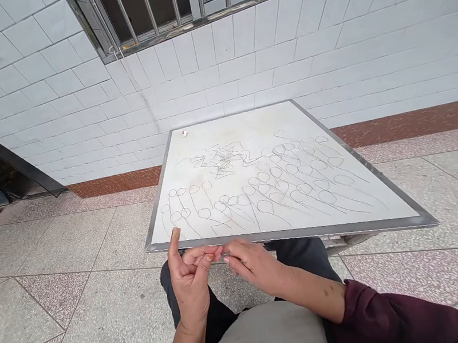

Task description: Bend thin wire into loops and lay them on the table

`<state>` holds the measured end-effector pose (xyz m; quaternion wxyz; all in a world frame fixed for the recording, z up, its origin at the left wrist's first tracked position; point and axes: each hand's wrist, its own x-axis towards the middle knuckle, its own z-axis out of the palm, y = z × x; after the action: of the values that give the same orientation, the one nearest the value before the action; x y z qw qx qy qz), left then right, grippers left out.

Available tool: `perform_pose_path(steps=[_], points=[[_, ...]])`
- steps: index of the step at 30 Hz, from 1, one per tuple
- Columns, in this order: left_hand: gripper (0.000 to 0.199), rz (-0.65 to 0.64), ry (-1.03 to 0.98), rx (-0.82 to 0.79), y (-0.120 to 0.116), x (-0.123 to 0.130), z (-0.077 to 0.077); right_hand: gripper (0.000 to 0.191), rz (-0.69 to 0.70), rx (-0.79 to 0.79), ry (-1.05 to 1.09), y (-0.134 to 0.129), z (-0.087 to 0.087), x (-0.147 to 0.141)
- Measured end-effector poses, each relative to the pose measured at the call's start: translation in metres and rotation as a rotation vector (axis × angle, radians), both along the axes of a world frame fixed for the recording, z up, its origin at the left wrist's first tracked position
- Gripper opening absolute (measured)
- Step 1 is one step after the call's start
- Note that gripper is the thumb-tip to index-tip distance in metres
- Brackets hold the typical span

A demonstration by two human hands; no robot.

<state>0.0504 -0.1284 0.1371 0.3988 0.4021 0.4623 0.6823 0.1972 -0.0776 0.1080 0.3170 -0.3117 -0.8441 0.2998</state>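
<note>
As the 2 hands meet just below the near edge of a metal-framed white board (291, 233), the left hand (192, 284) stands half open, thumb raised, forefinger reaching to the pinched fingertips of the right hand (255, 266); anything held is too thin to tell. Thin looped wire shapes (266, 188) lie on the board at 12 o'clock, with a wire tangle (221, 161) beyond.

A white board (265, 128) is showing dark looped lines (270, 188) at centre frame, white tiles (237, 60) are lining the top, and a maroon sleeve (391, 317) is showing lower right.
</note>
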Motion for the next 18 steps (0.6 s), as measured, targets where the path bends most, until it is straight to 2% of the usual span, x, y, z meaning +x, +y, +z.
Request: perform_pose_path(steps=[3,6,12,15,18], points=[[0.075,0.03,0.147,-0.003,-0.002,0.001,-0.005,0.013,-0.017,-0.054,0.024,-0.002,0.002,-0.001],[0.066,0.046,0.265,-0.002,-0.002,-0.004,-0.017,0.015,-0.033,-0.075,0.03,-0.002,0.004,-0.001],[0.038,-0.072,0.486,0.033,0.004,-0.02,-0.036,0.021,-0.03,-0.113,0.078,-0.001,0.004,0.001],[0.039,-0.134,0.61,0.122,0.005,-0.022,-0.039,0.021,-0.012,-0.153,0.116,0.0,0.002,0.0],[0.042,-0.157,0.686,0.149,0.005,-0.024,-0.04,0.012,0.034,-0.263,0.111,0.001,-0.001,-0.001]])
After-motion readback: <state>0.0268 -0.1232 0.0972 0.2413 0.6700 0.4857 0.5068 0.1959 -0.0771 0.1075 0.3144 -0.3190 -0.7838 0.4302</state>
